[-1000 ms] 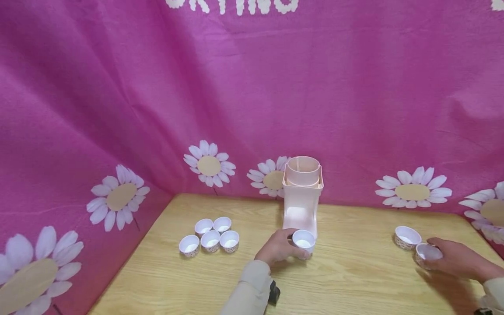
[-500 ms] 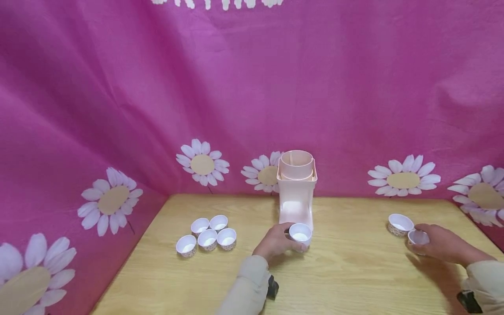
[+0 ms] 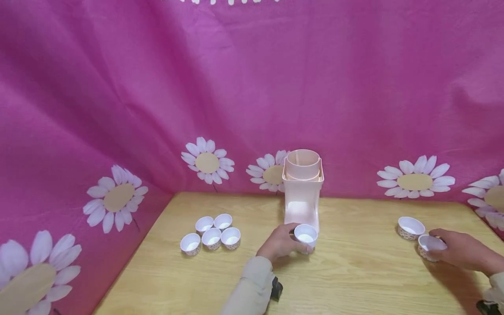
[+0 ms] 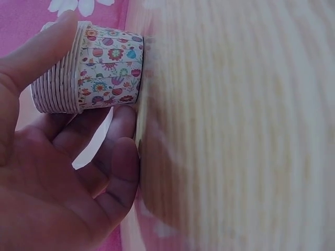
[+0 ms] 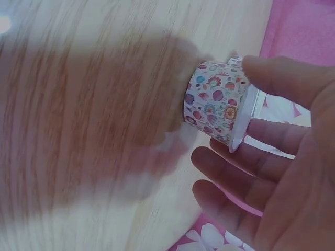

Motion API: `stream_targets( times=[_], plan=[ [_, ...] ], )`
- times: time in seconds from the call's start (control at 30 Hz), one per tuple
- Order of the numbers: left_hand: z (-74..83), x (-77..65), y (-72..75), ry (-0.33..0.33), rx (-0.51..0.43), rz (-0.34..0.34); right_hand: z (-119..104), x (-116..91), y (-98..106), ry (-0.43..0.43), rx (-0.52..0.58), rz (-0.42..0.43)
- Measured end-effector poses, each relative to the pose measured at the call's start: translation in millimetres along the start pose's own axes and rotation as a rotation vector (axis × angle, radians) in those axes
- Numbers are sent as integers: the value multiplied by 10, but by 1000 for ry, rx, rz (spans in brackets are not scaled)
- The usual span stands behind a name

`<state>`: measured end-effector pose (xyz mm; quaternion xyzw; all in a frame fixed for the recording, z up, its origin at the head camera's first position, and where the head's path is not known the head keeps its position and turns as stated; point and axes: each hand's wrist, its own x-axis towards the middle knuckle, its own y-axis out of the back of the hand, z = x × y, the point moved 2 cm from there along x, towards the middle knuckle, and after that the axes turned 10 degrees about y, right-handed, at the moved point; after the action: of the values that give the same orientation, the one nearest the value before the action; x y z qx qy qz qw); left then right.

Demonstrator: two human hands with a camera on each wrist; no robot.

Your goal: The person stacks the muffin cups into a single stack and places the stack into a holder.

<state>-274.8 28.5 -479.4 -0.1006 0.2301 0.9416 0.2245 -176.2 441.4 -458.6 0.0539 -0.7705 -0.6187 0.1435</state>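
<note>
My left hand (image 3: 280, 243) grips a nested stack of paper baking cups (image 4: 107, 68), white inside with a colourful flower print outside. The thumb lies along one side of the stacked rims, fingers on the other, and the stack's base is right at the tabletop. At the right, my right hand (image 3: 464, 249) holds a single paper baking cup (image 5: 214, 102) between thumb and fingers near its rim, its base at the wood. Right beside it stands another baking cup (image 3: 411, 227), upright.
Several baking cups (image 3: 211, 237) stand in a cluster on the left of the wooden table (image 3: 338, 284). Behind the left hand is a pale pink dispenser-like stand (image 3: 302, 192) with a round top. A magenta cloth (image 3: 354, 87) with daisies hangs behind.
The head view has shifted slightly. Both hands keep their hold in nearly the same places; the right hand's cup now shows more of its printed side beside the other cup.
</note>
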Motion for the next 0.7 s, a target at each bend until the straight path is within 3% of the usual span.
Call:
stream_targets(
  times=[0.43,0.7],
  plan=[
    [16,-21,-5,-44,-18,12,5,102,-28,5,-14,50],
    [26,-26,2,-43,-8,8,-43,180,159,15,-59,115]
  ],
)
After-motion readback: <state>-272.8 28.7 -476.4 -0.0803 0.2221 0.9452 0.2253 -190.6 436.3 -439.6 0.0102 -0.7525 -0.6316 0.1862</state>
